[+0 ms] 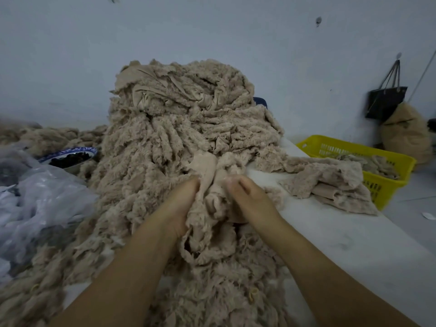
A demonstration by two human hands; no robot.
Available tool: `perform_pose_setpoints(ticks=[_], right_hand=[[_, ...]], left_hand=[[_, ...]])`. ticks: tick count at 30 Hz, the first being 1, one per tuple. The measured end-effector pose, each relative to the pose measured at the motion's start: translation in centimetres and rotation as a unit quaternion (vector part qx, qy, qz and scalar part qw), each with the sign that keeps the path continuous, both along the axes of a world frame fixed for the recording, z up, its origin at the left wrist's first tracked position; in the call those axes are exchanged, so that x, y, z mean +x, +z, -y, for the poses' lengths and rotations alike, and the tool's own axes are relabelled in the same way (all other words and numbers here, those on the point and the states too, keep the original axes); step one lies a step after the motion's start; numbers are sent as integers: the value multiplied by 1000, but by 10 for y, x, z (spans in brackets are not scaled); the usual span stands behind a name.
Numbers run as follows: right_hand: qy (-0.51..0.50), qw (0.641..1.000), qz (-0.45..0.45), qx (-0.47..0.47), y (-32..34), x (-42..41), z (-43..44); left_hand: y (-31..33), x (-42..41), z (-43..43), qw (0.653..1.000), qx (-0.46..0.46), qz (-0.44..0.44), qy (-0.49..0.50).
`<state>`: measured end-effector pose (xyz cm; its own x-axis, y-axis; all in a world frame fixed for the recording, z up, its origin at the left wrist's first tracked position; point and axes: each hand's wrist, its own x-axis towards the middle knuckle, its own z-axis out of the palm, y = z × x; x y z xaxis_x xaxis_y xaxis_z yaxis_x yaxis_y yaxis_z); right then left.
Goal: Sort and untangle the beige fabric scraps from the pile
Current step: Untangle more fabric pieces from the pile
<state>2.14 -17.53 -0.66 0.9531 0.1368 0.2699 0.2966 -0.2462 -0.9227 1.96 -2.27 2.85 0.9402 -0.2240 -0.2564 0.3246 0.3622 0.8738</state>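
**Both hands clamped on one scrap at the foot of the pile**

The left hand (180, 204) and the right hand (249, 197) sit close together, knuckles up. Each is closed on the same beige fabric scrap (207, 178). The left hand's fingers are curled into the cloth and mostly hidden by it. The right hand pinches the cloth between its thumb and curled fingers. The scrap bunches up between the two hands; its smooth side rises just beyond the fingertips and its fuzzy folds hang down between the wrists.

Directly beyond both hands stands the pile (184, 119), a tall heap of tangled beige strips. It also spreads under both forearms and out past the left hand.

Out from the right hand, a small stack of scraps (330, 182) lies on the white table (342, 244), apart from the pile. Farther out on that side is a yellow basket (349, 144) with more beige pieces inside. Beyond it a black bag (384, 102) hangs on the wall above a stuffed beige sack (405, 135).

Out from the left hand lies a crumpled clear plastic bag (40, 199). Beyond that, a blue-rimmed bowl (68, 153) holds dark contents, half tucked against the pile.
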Motion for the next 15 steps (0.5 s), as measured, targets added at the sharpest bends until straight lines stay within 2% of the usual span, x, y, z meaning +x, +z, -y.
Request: perform_pose_setpoints(ticks=[2, 8, 15], right_hand=[[-1, 999, 22, -38, -2, 0, -1], [-73, 997, 22, 30, 3, 3, 12], [-108, 991, -47, 68, 7, 7, 19]], left_hand=[[-1, 0, 1, 1000, 25, -8, -9], [-2, 1, -2, 995, 79, -7, -53], [-5, 4, -15, 998, -50, -22, -12]])
